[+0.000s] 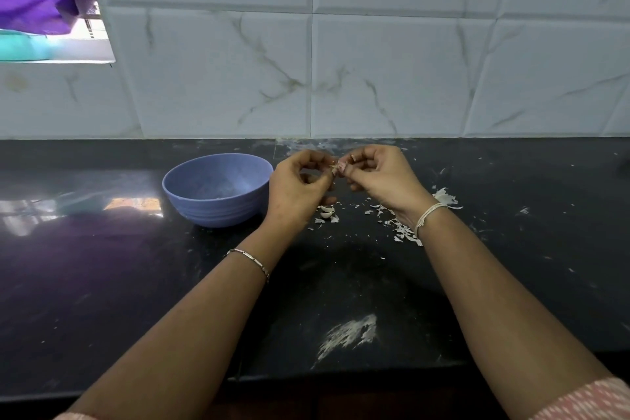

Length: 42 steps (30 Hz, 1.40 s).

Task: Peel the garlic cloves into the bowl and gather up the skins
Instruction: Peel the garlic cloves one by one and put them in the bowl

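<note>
Past our forearms (pixel 191 317), left grip (pixel 300 186) and right grip (pixel 380 177) both pinch 1 garlic clove (pixel 341 167) at frame centre, its long axis seemingly spanning them; bowl (pixel 218 211) lies left, nearer the left grip.

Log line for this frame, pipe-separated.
step: peeling | left hand, right hand: pinch small pinkish garlic clove | round blue bowl: beside left hand | white papery skins: scattered on black counter

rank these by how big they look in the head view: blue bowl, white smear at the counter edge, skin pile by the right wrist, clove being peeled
1. blue bowl
2. white smear and skin pile: similar spread, smear nearer the camera, so unranked
3. clove, smallest by far
</note>
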{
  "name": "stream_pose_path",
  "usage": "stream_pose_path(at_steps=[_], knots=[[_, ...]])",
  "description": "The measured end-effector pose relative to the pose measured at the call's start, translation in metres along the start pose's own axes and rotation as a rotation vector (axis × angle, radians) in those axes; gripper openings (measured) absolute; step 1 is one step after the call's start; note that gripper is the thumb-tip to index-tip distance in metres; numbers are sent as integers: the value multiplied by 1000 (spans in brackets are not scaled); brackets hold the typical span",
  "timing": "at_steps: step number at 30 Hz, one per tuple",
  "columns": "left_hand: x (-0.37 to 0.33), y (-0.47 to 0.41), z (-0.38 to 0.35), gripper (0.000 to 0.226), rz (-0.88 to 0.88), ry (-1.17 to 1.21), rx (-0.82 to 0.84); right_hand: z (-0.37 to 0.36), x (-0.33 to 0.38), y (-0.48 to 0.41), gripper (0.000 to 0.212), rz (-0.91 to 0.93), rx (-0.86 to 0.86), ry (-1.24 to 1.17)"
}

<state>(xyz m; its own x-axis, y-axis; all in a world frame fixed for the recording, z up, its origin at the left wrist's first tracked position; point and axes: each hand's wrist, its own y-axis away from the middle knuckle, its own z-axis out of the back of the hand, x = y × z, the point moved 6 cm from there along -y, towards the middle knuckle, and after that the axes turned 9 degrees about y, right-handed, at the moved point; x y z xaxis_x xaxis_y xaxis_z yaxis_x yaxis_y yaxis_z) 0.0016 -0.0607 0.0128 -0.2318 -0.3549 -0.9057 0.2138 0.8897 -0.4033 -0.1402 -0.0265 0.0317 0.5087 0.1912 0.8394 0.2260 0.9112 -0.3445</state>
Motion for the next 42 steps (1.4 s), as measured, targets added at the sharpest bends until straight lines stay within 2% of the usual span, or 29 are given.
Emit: stream_pose_path(at_steps=[3,7,10,14,17,20,24,27,31,35,42], knots=[[0,1,-1,11,7,0,1,2,-1,-3,10,30,-61,42],[-1,2,0,11,69,111,-26,3,4,-2,13,124,-123,147],[-1,4,0,8,126,236,-41,3,11,2,8,228,-180,409],[0,5,-2,14,164,296,-36,-3,24,10,11,396,-199,717],[2,5,-2,9,168,288,-43,-8,33,16,11,505,-266,921],[5,3,-1,6,175,251,-45,-9,37,19,13,524,-313,1045],[5,4,0,4,154,157,-35,-13,40,20,30,622,-294,1169],[7,5,1,6,127,60,-15,-14,39,22,33,659,-231,1253],[11,2,0,12,108,-58,5,-10,28,16,28,607,-124,1260],[12,2,-1,16,134,-35,11,-6,20,14,11,514,-16,1093],[11,3,-5,20,142,-19,48,-4,11,8,13,431,52,908]])
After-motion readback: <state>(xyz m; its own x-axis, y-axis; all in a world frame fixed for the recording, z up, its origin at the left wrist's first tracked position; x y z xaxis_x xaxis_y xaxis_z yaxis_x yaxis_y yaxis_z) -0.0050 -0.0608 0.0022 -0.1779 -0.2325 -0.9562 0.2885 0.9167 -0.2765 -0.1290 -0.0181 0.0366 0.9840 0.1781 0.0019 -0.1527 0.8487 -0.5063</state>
